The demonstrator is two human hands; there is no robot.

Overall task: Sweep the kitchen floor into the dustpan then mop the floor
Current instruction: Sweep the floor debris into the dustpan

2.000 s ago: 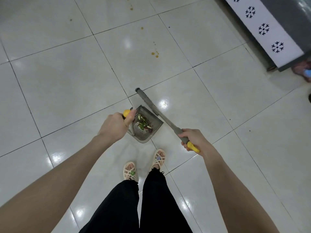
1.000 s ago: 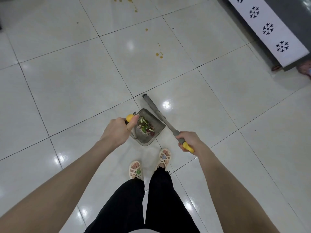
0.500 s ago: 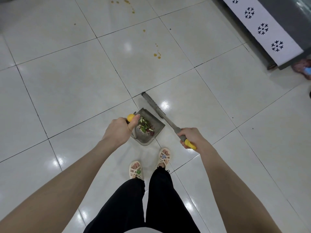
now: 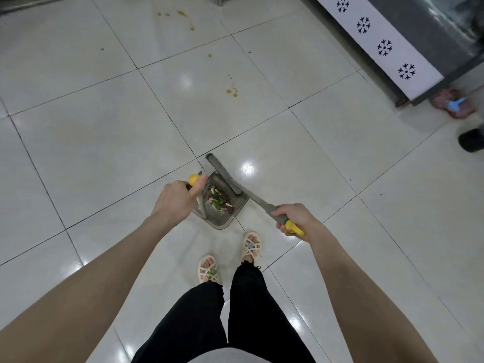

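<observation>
A grey dustpan (image 4: 222,221) sits low over the white tiled floor (image 4: 104,132), just ahead of my feet, holding a small heap of green, white and reddish scraps (image 4: 218,201). My left hand (image 4: 174,199) grips its yellow-tipped handle (image 4: 194,179). My right hand (image 4: 292,218) grips the grey broom (image 4: 258,200) near its yellow end. The broom's narrow head (image 4: 222,172) lies across the dustpan's far edge. Orange-brown drops (image 4: 231,91) stain the tiles farther ahead.
A dark counter with a white snowflake-patterned front (image 4: 379,45) runs along the upper right. A pink thing with a blue part (image 4: 454,103) and a dark object (image 4: 471,140) lie at its foot. More orange spots (image 4: 183,15) mark the far tiles.
The broom head has slid back toward me, from the tile beyond the dustpan onto its far edge. Both hands keep their grips.
</observation>
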